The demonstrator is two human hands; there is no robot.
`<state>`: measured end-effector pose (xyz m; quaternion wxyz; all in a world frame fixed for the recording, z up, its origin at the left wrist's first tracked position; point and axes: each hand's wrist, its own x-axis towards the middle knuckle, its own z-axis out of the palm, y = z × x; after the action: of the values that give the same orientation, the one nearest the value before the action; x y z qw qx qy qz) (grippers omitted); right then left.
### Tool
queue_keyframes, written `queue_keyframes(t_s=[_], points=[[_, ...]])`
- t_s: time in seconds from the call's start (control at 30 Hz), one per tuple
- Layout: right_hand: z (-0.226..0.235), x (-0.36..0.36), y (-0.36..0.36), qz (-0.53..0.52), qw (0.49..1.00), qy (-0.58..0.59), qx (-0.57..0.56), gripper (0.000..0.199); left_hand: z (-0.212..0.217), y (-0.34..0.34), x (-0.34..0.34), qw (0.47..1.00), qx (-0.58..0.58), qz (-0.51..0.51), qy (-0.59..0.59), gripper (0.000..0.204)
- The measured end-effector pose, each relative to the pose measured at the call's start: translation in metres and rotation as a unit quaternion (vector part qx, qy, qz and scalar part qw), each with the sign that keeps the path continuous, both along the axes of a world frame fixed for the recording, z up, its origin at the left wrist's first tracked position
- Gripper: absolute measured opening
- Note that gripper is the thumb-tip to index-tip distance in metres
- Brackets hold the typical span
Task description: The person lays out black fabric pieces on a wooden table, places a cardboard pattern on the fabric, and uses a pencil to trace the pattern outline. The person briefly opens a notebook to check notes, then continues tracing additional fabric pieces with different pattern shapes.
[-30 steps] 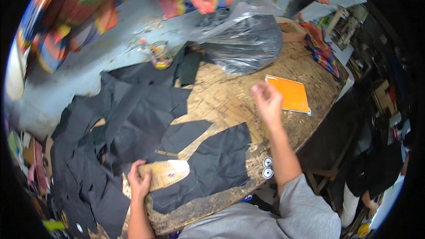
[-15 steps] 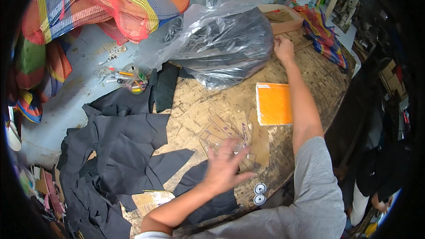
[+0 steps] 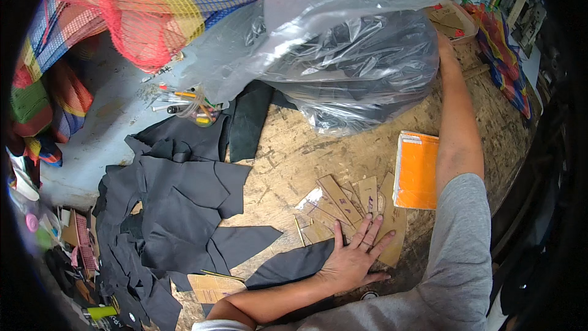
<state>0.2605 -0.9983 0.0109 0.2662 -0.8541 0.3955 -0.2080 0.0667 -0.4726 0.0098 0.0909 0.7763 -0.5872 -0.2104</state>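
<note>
Head view: the left hand (image 3: 354,258), blurred mid-motion earlier, now rests flat with fingers spread wide on the cardboard pieces (image 3: 343,205) at lower centre. The right hand (image 3: 442,41) stays behind the plastic bag (image 3: 361,67), upper right; finger state cannot be told.

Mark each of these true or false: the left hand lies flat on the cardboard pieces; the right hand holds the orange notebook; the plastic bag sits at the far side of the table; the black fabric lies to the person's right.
1. The left hand lies flat on the cardboard pieces: true.
2. The right hand holds the orange notebook: false; it reaches up beside the plastic bag, and the notebook lies untouched.
3. The plastic bag sits at the far side of the table: true.
4. The black fabric lies to the person's right: false; it lies to the left.
</note>
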Motion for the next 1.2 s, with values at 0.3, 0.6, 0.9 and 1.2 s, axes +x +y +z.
queue_keyframes(t_s=[0.3,0.6,0.9,1.2], points=[[0.024,-0.017,0.02,0.021,0.971,0.018,-0.236,0.039,0.001,0.001,0.0,1.0,0.001,0.003,0.008,0.088],[-0.003,-0.009,0.018,0.029,0.974,0.107,-0.195,0.031,-0.001,0.002,0.003,0.999,-0.013,0.002,0.044,0.084],[0.046,-0.031,0.012,-0.005,0.949,0.098,-0.301,0.03,-0.001,0.003,0.004,0.999,-0.011,0.001,0.047,0.084],[0.094,-0.103,0.033,-0.022,0.923,-0.052,-0.381,0.032,-0.001,0.002,0.003,0.999,-0.008,0.008,0.034,0.084]])
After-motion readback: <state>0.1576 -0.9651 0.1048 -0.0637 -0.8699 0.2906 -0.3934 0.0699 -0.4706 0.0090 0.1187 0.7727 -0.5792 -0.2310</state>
